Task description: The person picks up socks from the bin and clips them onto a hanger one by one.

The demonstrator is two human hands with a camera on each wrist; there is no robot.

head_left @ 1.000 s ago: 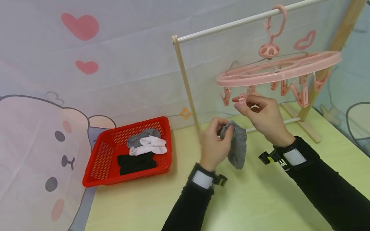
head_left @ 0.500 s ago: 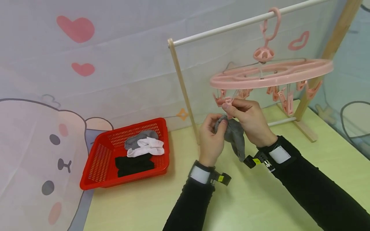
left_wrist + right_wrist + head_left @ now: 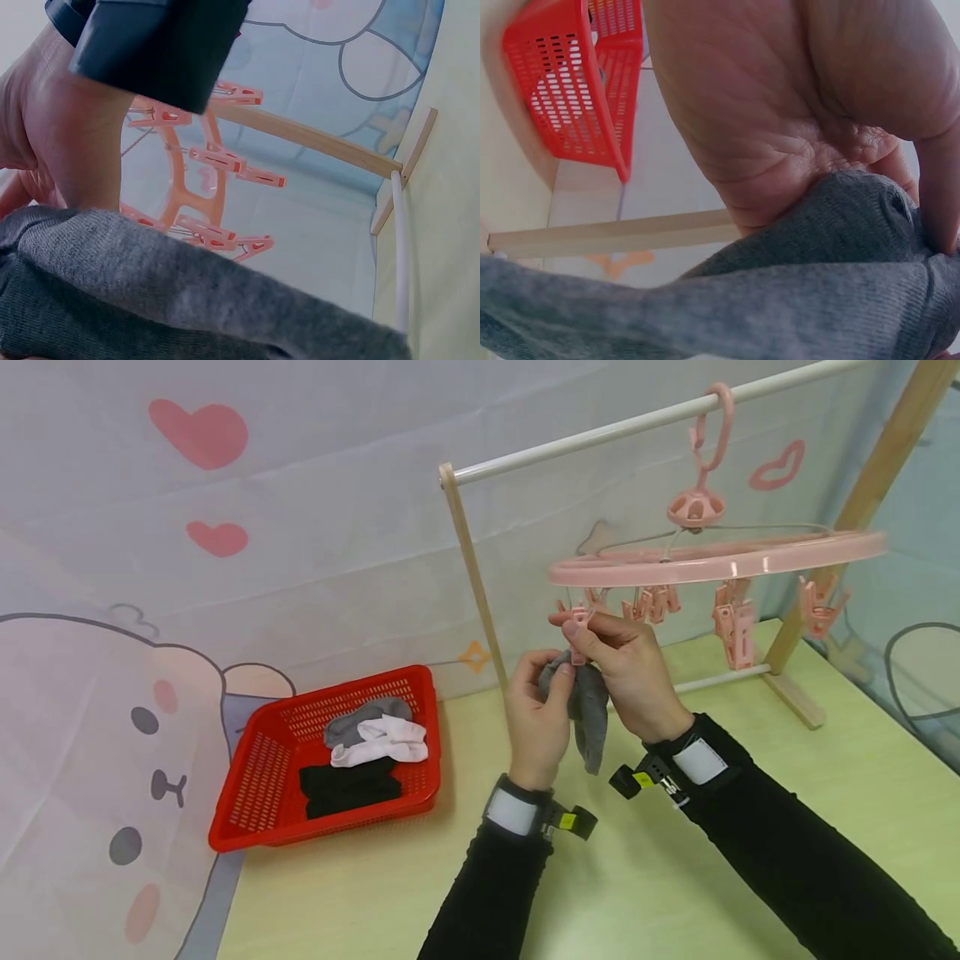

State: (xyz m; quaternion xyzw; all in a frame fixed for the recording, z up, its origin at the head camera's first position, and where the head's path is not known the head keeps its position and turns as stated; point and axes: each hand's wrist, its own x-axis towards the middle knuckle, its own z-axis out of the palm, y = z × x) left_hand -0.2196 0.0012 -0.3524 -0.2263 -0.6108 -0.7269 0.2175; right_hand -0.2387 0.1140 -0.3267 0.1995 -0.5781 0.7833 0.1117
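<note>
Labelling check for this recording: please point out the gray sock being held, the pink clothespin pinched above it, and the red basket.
Gray sock (image 3: 592, 722): head view, on its hanging part.
Pink clothespin (image 3: 578, 653): head view, on its lower end.
Red basket (image 3: 330, 825): head view, on its near rim.

Soft, even light leaves faint shadows on the table below the right hand; both wrist views look dimmer.

Pale backdrop behind everything, looks like creased fabric, with pink hearts and an orange star shape on it, plus a huge cartoon bear face turned sideways on the left. Far right goes light blue. The desk is a pale yellow-green, shadows pretty soft.
</note>
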